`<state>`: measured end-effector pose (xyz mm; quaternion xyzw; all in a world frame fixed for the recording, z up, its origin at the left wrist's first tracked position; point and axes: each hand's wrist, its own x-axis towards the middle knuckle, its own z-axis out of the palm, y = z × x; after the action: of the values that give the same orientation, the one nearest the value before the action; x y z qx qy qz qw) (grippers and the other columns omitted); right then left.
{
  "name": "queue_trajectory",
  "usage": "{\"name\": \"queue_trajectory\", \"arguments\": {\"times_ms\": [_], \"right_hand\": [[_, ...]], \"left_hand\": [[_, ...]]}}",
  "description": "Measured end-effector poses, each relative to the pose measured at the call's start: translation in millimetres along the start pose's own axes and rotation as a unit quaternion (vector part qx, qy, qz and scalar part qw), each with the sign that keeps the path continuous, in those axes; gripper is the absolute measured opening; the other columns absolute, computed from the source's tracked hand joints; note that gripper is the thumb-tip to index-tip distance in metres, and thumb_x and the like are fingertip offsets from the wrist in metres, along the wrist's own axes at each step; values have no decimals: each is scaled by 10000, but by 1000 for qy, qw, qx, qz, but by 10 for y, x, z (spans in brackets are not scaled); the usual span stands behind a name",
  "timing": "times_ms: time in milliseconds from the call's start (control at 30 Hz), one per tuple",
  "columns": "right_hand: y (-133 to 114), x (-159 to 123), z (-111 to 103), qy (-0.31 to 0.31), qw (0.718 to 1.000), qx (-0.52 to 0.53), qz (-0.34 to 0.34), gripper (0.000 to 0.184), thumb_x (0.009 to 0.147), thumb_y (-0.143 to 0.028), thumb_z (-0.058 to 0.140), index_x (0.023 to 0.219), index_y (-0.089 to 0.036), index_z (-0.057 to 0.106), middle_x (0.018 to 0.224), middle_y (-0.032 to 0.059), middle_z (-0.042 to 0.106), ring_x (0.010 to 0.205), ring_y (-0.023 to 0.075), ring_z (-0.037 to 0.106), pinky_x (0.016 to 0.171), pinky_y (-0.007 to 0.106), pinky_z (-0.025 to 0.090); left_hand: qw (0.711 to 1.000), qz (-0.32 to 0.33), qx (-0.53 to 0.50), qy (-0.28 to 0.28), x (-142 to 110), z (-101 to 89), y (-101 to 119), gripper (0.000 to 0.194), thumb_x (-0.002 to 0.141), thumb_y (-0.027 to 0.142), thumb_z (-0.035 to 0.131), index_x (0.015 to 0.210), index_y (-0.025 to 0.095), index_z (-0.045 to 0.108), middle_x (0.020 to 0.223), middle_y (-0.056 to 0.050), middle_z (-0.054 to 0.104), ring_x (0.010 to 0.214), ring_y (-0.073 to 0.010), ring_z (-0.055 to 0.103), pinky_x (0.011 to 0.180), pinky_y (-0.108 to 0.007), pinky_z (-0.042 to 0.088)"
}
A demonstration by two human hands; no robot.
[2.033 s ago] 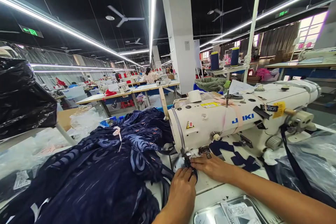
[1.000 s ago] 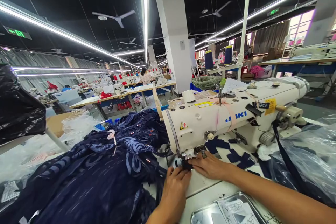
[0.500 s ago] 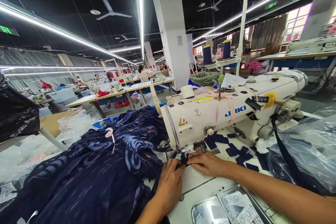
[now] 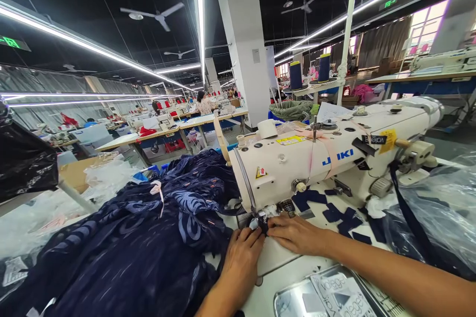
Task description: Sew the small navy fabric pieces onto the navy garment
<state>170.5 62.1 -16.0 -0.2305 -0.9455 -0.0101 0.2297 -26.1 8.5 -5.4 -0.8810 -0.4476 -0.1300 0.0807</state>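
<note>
A white JUKI sewing machine (image 4: 275, 168) stands in front of me, its needle end low and near the middle. My left hand (image 4: 243, 257) is just left of the presser foot, fingers bent and close together, holding down dark navy fabric. Close on the right, my right hand (image 4: 295, 233) pinches the small navy fabric piece (image 4: 264, 228) at the needle. My fingers hide most of that piece. To the left, a large heap of navy garments (image 4: 122, 242) with pale blue patterns spreads beside my left forearm.
Navy fabric patches (image 4: 336, 213) lie under the machine arm. A metal tray (image 4: 293, 302) with printed labels (image 4: 342, 292) sits near my right forearm. Clear plastic bags (image 4: 439, 213) lie at far right, and a black bag (image 4: 26, 153) hangs at left. Thread cones (image 4: 296, 75) stand behind.
My left hand has shifted slightly right and flattened a little beside the presser foot. My right hand stays at the needle. The whole view has moved slightly.
</note>
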Motion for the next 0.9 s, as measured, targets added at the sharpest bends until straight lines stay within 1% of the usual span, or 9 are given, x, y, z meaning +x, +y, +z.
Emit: {"name": "queue_trajectory", "arguments": {"times_ms": [167,367,500,567,733,900], "right_hand": [[-1,6,-10,2,1000,-2,-6,226,854,-137,412,964,-165,607,956,74,592,785,177,570,663,281,466],[9,4,-6,-2,1000,-8,-4,235,842,-116,417,983,-162,600,973,88,589,811,178,577,675,281,469],[-1,9,7,-1,1000,-3,3,237,847,-129,418,999,-148,599,990,100,590,833,185,582,689,289,474],[-9,12,17,-5,1000,-4,13,243,842,-142,432,1022,-151,595,1007,101,592,850,195,582,699,301,476],[-19,32,10,-16,999,0,39,258,830,-176,454,1039,-154,604,1056,115,602,898,218,583,765,347,462],[40,49,-14,-27,995,58,75,299,818,-188,455,1078,-174,603,1088,96,612,969,221,569,864,370,417]], "left_hand": [[1000,6,12,1,-2,-15,-27,439,717,-38,485,1083,190,571,1151,-45,580,1013,-212,492,873,-388,395],[1000,0,-2,-17,22,-48,-24,448,724,-38,463,1102,180,561,1160,-48,576,1020,-223,489,867,-404,398],[1000,-9,-8,-23,20,-46,-31,458,724,-40,464,1108,191,557,1171,-50,568,1036,-224,479,883,-411,386],[999,-14,-13,-35,28,-58,-40,472,723,-41,465,1122,197,549,1178,-53,562,1051,-226,470,893,-420,378],[995,-45,-37,-80,89,-125,-67,499,716,-41,443,1142,200,541,1217,-47,534,1093,-241,440,918,-451,354],[993,-51,-51,-96,161,-158,-136,562,660,-59,398,1137,197,548,1217,-41,533,1128,-243,413,939,-459,337]]}}
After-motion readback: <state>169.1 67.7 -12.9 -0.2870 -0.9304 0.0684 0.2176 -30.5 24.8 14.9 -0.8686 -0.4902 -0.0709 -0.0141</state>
